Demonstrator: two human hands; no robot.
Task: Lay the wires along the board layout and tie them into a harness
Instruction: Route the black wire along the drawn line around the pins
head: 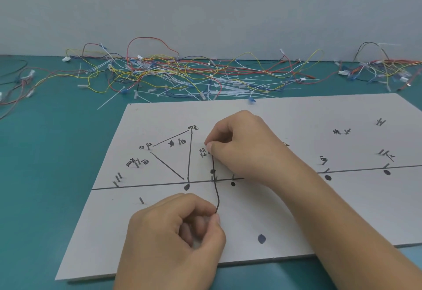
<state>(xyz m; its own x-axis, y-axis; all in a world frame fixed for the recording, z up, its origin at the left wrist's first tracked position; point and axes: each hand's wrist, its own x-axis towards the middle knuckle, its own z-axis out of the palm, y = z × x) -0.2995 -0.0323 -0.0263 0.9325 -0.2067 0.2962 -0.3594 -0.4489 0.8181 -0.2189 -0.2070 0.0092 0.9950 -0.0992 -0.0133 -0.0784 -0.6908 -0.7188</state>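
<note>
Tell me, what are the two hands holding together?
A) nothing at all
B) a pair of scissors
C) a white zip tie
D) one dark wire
D: the left hand pinches the lower end of the dark wire and the right hand pinches its upper end, over the white layout board.

Matt grey board (285, 209), metal pins (141, 200)

2 ends of dark wire (218, 198) inside left hand (173, 239) and right hand (246, 148); right side of board (246, 209) off-frame.
</note>
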